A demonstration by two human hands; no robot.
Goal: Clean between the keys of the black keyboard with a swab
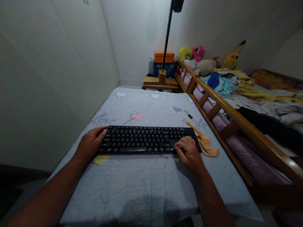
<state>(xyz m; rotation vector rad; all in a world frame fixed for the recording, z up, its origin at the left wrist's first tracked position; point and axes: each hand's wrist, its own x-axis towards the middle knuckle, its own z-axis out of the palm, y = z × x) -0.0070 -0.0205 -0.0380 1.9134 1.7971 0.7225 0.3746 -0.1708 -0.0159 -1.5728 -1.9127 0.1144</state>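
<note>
A black keyboard [139, 141] lies flat across the cloth-covered table. My left hand [91, 142] grips its left end, thumb and fingers along the edge. Over the keyboard's lower right part, my right hand [188, 152] pinches a thin white-tipped stick, which looks like a cotton swab [173, 149], its tip at the keys; most of the stick is hidden by the fingers. Another cotton swab [129, 120] rests behind the keyboard on a pink heart print. Right of the keyboard lie an orange cloth [207, 146], a yellow-handled brush [193, 126] and a thin wire tool with a black middle [190, 116].
A wooden bed rail [227, 108] runs along the table's right side, with bedding and plush toys [199, 53] behind it. A dark pole [167, 37] on a wooden base [161, 82] stands beyond the far edge, near an orange box [164, 57]. A pale cabinet [59, 69] borders the left.
</note>
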